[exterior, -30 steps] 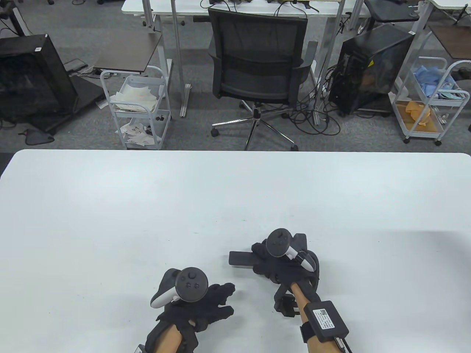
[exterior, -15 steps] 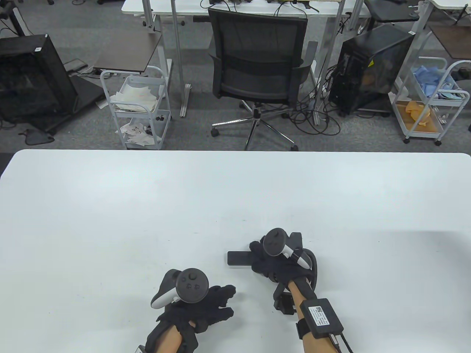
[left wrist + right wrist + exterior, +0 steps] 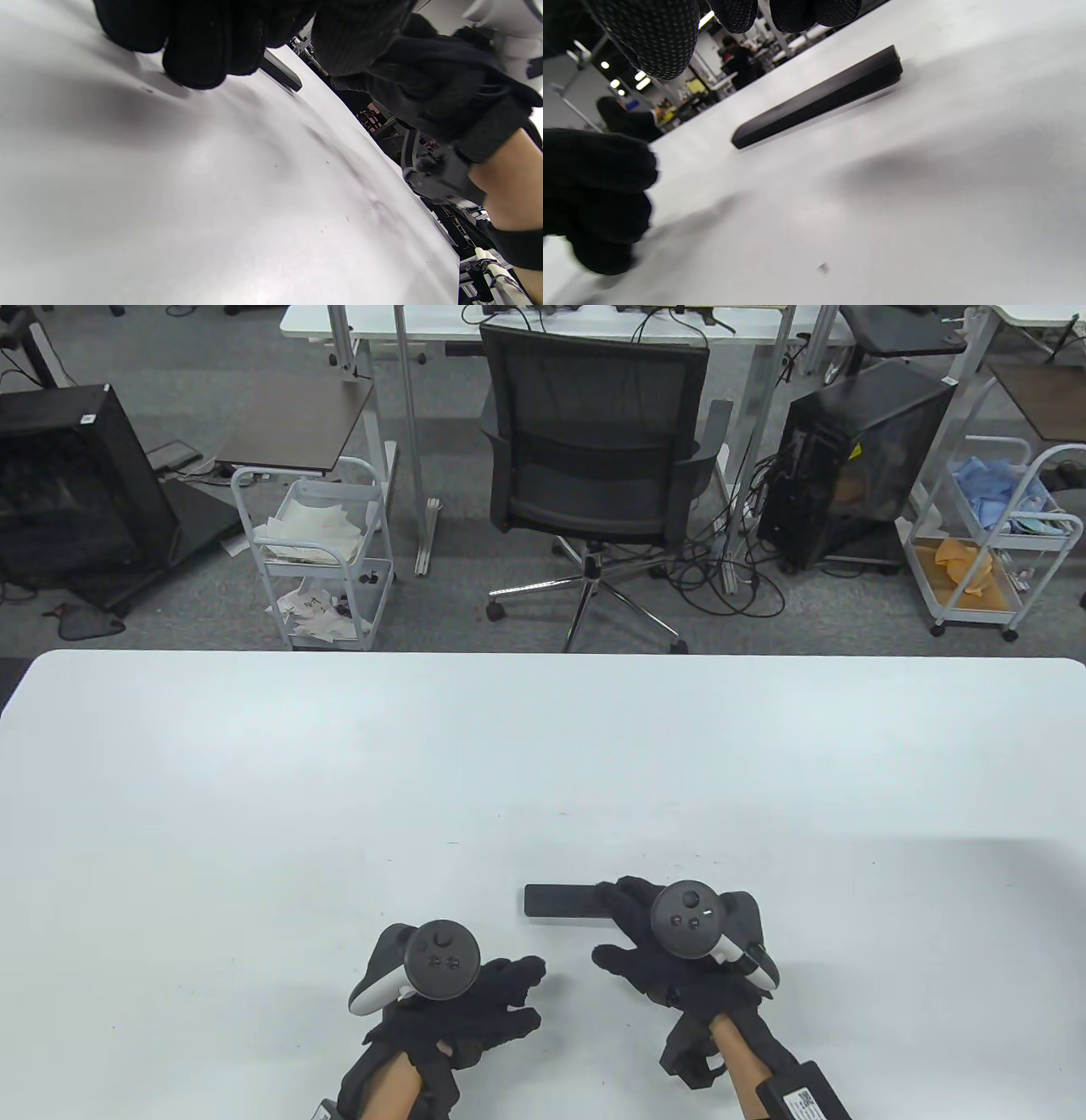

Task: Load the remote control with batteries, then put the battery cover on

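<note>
The black remote control (image 3: 560, 901) lies flat on the white table (image 3: 339, 780), long side left to right. It also shows in the right wrist view (image 3: 818, 99) and the left wrist view (image 3: 282, 74). My right hand (image 3: 615, 925) hovers palm down just near and right of it, fingers spread and holding nothing. From above its fingertips overlap the remote's right end, but the wrist view shows them clear of it. My left hand (image 3: 522, 994) rests on the table to the near left, fingers loosely spread and empty. No loose battery or cover shows.
The table's far edge (image 3: 543, 655) runs across the middle of the table view. Beyond it stand an office chair (image 3: 594, 458), two white carts (image 3: 318, 551) and desks on the floor.
My right hand has let go of the remote, turned palm down and drawn back toward the near edge. The remote stays flat on the table. The left hand has not moved.
</note>
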